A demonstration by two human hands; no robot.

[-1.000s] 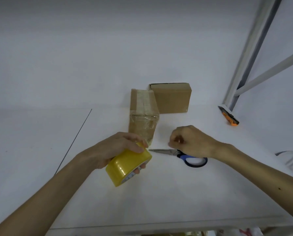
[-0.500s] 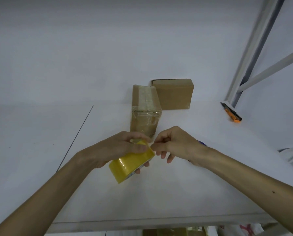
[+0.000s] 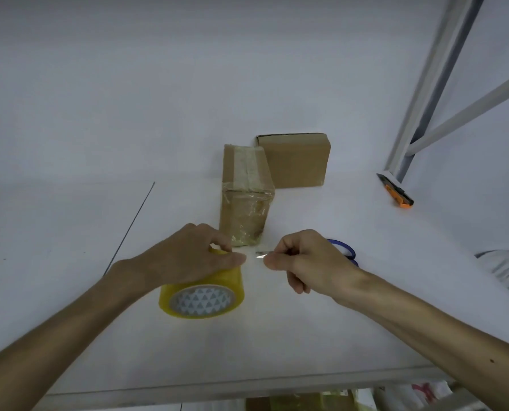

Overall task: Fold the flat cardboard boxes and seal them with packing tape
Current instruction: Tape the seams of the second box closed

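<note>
The left hand (image 3: 188, 256) grips the yellow tape roll (image 3: 205, 295) from above, fingers curled over its top edge, the roll tilted just above the white bench (image 3: 247, 351). Just to its right, the right hand (image 3: 309, 259) has thumb and forefinger pinched together close to the roll; whether they hold tape cannot be told. A shiny sliver (image 3: 260, 256) shows between the hands. Blue-handled scissors (image 3: 346, 251) lie behind the right hand. Beyond the hands stands a taped box (image 3: 245, 197), with a plain box (image 3: 296, 161) just behind it.
</note>
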